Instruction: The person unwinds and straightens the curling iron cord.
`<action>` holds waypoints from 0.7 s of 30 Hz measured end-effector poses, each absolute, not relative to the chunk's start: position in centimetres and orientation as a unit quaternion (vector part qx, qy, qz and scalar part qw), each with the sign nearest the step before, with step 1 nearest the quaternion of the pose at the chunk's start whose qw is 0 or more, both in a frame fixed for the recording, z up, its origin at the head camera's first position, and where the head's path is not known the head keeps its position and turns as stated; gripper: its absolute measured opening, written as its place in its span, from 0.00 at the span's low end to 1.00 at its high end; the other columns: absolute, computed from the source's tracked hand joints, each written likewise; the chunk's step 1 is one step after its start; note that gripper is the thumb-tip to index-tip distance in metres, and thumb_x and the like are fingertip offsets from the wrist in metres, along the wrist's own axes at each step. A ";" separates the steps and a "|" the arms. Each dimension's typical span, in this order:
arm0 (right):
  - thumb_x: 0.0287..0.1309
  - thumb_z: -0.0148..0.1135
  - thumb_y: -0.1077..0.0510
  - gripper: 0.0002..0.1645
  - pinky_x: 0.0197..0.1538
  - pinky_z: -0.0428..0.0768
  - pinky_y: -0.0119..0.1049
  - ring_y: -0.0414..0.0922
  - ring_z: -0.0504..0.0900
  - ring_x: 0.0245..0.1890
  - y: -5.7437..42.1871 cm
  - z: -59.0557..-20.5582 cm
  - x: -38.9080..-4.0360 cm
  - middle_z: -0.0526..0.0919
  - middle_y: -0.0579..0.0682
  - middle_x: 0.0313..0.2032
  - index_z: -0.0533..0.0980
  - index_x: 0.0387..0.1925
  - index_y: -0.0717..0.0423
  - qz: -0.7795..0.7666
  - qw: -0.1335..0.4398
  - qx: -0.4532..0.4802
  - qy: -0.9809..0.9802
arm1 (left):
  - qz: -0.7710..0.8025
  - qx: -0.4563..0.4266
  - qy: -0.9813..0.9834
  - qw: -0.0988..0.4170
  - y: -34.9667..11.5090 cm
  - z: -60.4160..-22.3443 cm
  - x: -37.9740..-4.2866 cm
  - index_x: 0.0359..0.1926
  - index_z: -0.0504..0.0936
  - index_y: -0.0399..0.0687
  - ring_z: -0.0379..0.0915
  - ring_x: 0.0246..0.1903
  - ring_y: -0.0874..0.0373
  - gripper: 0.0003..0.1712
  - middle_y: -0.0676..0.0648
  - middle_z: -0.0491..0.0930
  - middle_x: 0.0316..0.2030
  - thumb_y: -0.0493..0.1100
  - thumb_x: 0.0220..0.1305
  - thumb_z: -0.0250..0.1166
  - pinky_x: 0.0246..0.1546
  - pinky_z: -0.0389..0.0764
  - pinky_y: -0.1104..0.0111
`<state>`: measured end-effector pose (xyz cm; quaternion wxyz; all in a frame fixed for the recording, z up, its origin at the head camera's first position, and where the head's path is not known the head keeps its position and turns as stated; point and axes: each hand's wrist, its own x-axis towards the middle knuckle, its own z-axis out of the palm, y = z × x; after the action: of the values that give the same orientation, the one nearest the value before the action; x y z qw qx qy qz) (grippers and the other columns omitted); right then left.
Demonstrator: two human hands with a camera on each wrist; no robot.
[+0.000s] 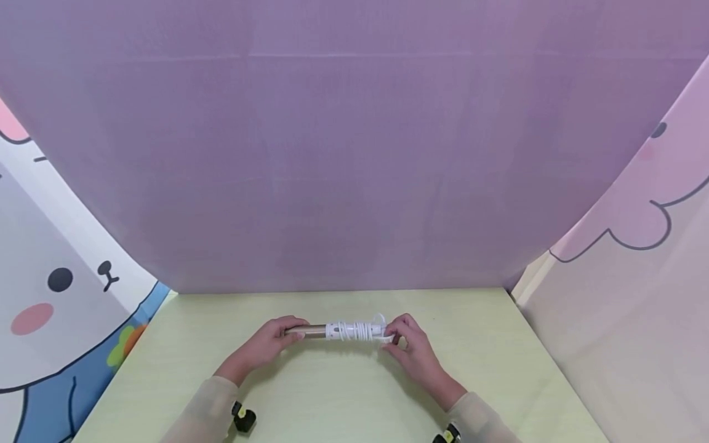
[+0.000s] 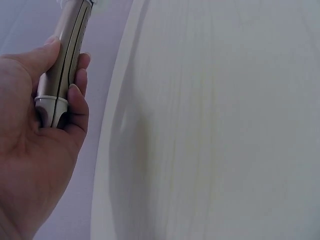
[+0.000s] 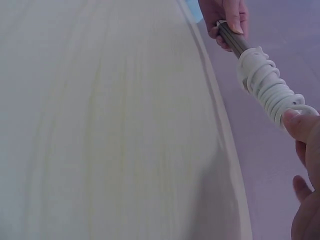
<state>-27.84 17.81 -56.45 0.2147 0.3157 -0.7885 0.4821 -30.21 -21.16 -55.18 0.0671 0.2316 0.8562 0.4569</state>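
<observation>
A hair straightener with bronze-coloured arms and a white handle is held level above the table. Its white cord is wound in several turns round the handle, and one small loop stands up at the right end. My left hand grips the bronze end, with the thumb along one side and fingers curled round the other. In the left wrist view the straightener's white tip lies against the palm. At the other end my right hand pinches the cord by the handle's end, thumb against the coils.
A pale wood-grain table lies under both hands. Behind it rises a purple cloth wall. Cartoon-printed panels stand at the left and right. Small black devices sit at the wrists.
</observation>
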 end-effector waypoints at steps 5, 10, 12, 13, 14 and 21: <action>0.52 0.82 0.76 0.23 0.38 0.86 0.38 0.46 0.83 0.39 17.7 -56.2 -28.0 0.82 0.48 0.43 0.79 0.34 0.50 0.492 0.244 0.295 -0.782 | 0.459 0.238 0.854 0.060 -21.1 -55.3 -30.2 0.67 0.86 0.45 0.75 0.41 0.54 0.18 0.44 0.86 0.53 0.45 0.85 0.64 0.43 0.78 0.63; 0.52 0.83 0.75 0.24 0.38 0.85 0.43 0.45 0.83 0.38 17.9 -56.2 -28.3 0.81 0.45 0.42 0.78 0.36 0.50 0.471 0.248 0.292 -0.794 | 0.462 0.234 0.854 0.057 -21.2 -55.4 -30.1 0.66 0.86 0.47 0.75 0.40 0.55 0.17 0.46 0.86 0.51 0.45 0.84 0.65 0.42 0.79 0.63; 0.52 0.83 0.75 0.24 0.39 0.85 0.46 0.46 0.82 0.36 18.0 -56.2 -28.3 0.81 0.46 0.42 0.79 0.41 0.53 0.469 0.235 0.295 -0.799 | 0.463 0.231 0.854 0.058 -21.2 -55.3 -30.1 0.66 0.86 0.49 0.76 0.41 0.55 0.17 0.46 0.85 0.52 0.45 0.84 0.65 0.43 0.79 0.63; 0.52 0.83 0.75 0.25 0.40 0.84 0.46 0.47 0.82 0.36 18.1 -56.2 -28.2 0.81 0.47 0.42 0.79 0.43 0.55 0.469 0.226 0.294 -0.802 | 0.465 0.231 0.853 0.059 -21.2 -55.3 -30.1 0.66 0.86 0.49 0.76 0.42 0.55 0.16 0.46 0.85 0.53 0.45 0.83 0.66 0.44 0.79 0.63; 0.52 0.84 0.75 0.25 0.40 0.84 0.47 0.48 0.82 0.36 18.1 -56.2 -28.2 0.81 0.48 0.43 0.79 0.45 0.55 0.472 0.213 0.293 -0.804 | 0.466 0.232 0.852 0.058 -21.2 -55.2 -30.1 0.66 0.86 0.50 0.76 0.42 0.55 0.16 0.45 0.86 0.53 0.45 0.83 0.66 0.44 0.79 0.63; 0.60 0.84 0.65 0.28 0.33 0.82 0.35 0.44 0.79 0.34 18.2 -55.9 -27.7 0.82 0.52 0.43 0.79 0.57 0.55 0.535 0.107 0.240 -0.803 | 0.466 0.248 0.848 0.041 -21.2 -55.2 -30.0 0.64 0.87 0.47 0.77 0.42 0.56 0.16 0.44 0.86 0.52 0.43 0.83 0.66 0.44 0.80 0.63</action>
<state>-27.71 18.22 -55.85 0.1074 0.2402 -0.8031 0.5346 -29.98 -21.16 -55.25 0.0408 0.2479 0.8482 0.4662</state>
